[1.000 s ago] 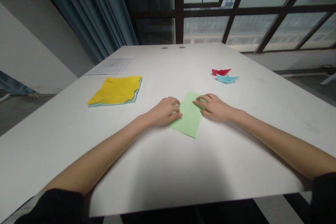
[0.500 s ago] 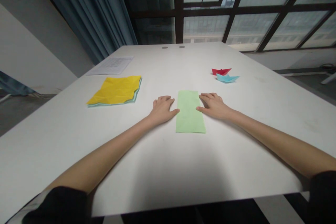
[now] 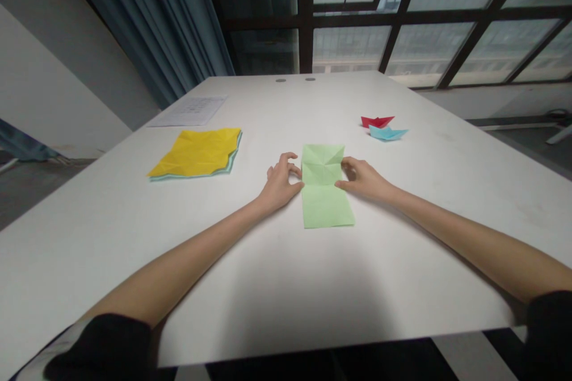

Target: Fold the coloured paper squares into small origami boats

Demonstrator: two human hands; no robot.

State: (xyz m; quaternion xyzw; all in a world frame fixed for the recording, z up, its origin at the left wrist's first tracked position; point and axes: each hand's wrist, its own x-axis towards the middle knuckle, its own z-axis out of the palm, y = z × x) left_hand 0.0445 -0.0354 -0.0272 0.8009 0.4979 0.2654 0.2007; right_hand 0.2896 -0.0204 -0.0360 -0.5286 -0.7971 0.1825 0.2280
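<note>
A light green paper (image 3: pixel 328 205) lies upright on the white table in front of me, its far half raised and creased. My left hand (image 3: pixel 281 181) is at its left edge, thumb touching the edge and fingers curved apart. At the right edge is my right hand (image 3: pixel 363 178), its thumb and curled fingers closed on the paper's side. Whether the left fingers pinch the edge is hard to make out.
A stack of yellow paper (image 3: pixel 196 153) with light blue sheets beneath lies to the left. Behind it is a printed sheet (image 3: pixel 190 111). Folded red (image 3: pixel 378 122) and blue (image 3: pixel 388 133) paper boats stand at the back right.
The green paper's far half has lifted and now shows creases; its near edge has shifted slightly right. The fingers of both hands have curled more, and the left fingers have risen.
</note>
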